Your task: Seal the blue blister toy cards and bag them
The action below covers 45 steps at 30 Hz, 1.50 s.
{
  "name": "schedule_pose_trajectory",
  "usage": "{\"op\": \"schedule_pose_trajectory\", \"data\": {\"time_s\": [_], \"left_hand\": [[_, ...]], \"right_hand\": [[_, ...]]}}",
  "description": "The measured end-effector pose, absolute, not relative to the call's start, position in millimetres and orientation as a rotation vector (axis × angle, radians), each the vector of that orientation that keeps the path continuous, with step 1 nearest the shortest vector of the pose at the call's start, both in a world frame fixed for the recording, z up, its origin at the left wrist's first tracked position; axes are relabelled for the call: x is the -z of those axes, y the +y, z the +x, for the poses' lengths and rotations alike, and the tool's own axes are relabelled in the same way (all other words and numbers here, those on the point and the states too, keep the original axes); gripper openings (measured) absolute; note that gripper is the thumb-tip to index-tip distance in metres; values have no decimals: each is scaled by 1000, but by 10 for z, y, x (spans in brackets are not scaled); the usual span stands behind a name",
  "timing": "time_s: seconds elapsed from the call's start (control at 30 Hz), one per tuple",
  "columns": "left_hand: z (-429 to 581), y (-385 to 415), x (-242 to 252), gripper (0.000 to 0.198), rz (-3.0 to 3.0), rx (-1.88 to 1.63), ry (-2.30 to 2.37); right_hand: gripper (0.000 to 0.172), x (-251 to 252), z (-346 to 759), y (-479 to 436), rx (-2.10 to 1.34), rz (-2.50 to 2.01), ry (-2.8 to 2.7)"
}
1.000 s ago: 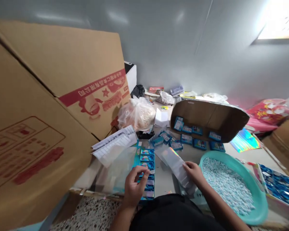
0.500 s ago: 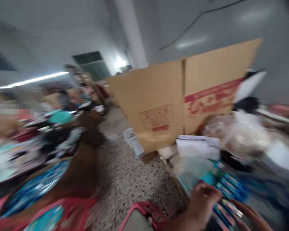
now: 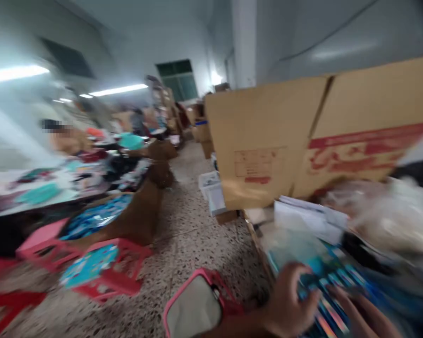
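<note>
Low at the right, my left hand (image 3: 291,300) curls its thumb and fingers round the near-left edge of some slim blue packets with coloured stripes (image 3: 329,317). My right hand (image 3: 363,312) lies against the other side of the same packets, its fingers close together. Motion blur hides the fingertips, and the packets' contents cannot be made out. Just beyond the hands are more blue packets (image 3: 350,277) and a clear plastic bag (image 3: 296,246).
A tall cardboard sheet (image 3: 264,112) stands behind white papers (image 3: 310,218) and a filled plastic bag (image 3: 391,220). On the speckled floor (image 3: 183,253) stand a pink-framed seat (image 3: 193,310), a red stool (image 3: 102,281) and an open carton of blue packets (image 3: 102,218). A person (image 3: 65,138) is at the far left.
The view has swung left, so the cardboard sheet sits further right and more stools show. My left thumb and fingers have parted somewhat around the blue packets.
</note>
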<state>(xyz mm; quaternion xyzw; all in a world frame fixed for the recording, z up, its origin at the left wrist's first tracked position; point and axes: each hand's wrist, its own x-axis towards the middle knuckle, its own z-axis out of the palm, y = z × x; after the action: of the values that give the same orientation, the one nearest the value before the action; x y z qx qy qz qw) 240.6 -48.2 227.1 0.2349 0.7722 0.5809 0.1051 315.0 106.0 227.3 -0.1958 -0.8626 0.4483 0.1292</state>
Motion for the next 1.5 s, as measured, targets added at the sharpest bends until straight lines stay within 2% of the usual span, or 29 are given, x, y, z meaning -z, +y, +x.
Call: {"op": "schedule_pose_trajectory", "data": {"time_s": [0.07, 0.13, 0.23, 0.3, 0.4, 0.47, 0.6, 0.73, 0.83, 1.03, 1.3, 1.5], "left_hand": [[2273, -478, -2464, 59, 1076, -1668, 2165], [2079, -374, -2542, 65, 1258, -1543, 2017], [1879, -101, -2440, 39, 1390, -1337, 1829], [1839, 46, -2310, 25, 1371, -1295, 1736], [1822, 185, -2154, 15, 1338, -1278, 1659], [1805, 269, -2102, 14, 1302, -1258, 1644], [1758, 491, -2059, 21, 1159, -1241, 1661], [1726, 710, -1994, 29, 1044, -1222, 1710], [1697, 824, -1946, 30, 1011, -1197, 1756], [1653, 927, -1915, 33, 1048, -1134, 1832], [1661, 936, -1877, 23, 1190, -1151, 1937], [1619, 909, -1840, 30, 1151, -1136, 1817]], "right_hand": [[31, -2330, 3151, 1083, -1221, -545, -2658], [24, -2387, 3151, 1120, -1013, -419, -2910], [24, -2456, 3175, 1174, -856, -546, -3066], [18, -2483, 3224, 1169, -834, -617, -3066], [12, -2462, 3317, 1119, -801, -753, -2999], [13, -2397, 3360, 1111, -873, -869, -2890], [16, -2166, 3372, 1211, -1243, -1099, -2366], [24, -1939, 3364, 1370, -1367, -1160, -2037], [27, -1856, 3369, 1486, -1446, -1192, -2036], [18, -1848, 3399, 1694, -1557, -1205, -2148], [16, -1775, 3427, 1784, -1637, -1225, -2164], [30, -1752, 3501, 1735, -1734, -1154, -2011]]}}
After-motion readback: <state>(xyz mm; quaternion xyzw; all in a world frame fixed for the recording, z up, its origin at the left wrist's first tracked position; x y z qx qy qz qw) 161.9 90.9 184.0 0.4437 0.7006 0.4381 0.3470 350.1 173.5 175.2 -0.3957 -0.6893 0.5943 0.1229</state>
